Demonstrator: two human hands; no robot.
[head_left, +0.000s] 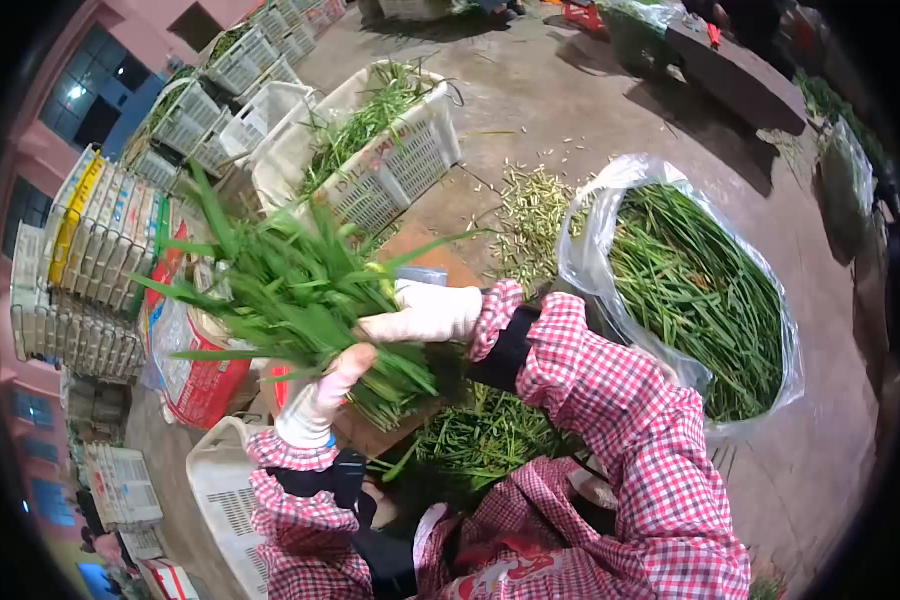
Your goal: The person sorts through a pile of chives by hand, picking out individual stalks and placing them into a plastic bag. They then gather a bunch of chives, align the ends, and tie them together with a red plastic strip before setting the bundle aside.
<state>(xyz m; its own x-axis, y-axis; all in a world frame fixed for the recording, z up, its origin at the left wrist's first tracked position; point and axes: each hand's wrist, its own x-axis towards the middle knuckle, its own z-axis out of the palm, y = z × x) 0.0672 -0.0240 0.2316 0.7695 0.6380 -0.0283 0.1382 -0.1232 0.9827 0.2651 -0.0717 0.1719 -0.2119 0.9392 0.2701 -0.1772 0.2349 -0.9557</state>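
Observation:
A big bunch of long-leaved greens [290, 285] is held up in front of me between both hands, leaf ends to the upper left and stalk ends pointing down. My left hand [322, 392], in a white glove with bare fingertips, is closed round the lower side of the bunch. From the right, my right hand [425, 312], also in a white glove, grips the bunch; some of its fingers are hidden by the leaves. Below them, more loose greens [485, 440] lie close to my lap.
On the right, a clear plastic bag [792, 375] is full of greens. Short cut stalk pieces [535, 205] are scattered on the floor. A white crate [400, 155] with greens stands ahead; another white crate [220, 470] is at my left. Stacked crates [100, 250] line the left side.

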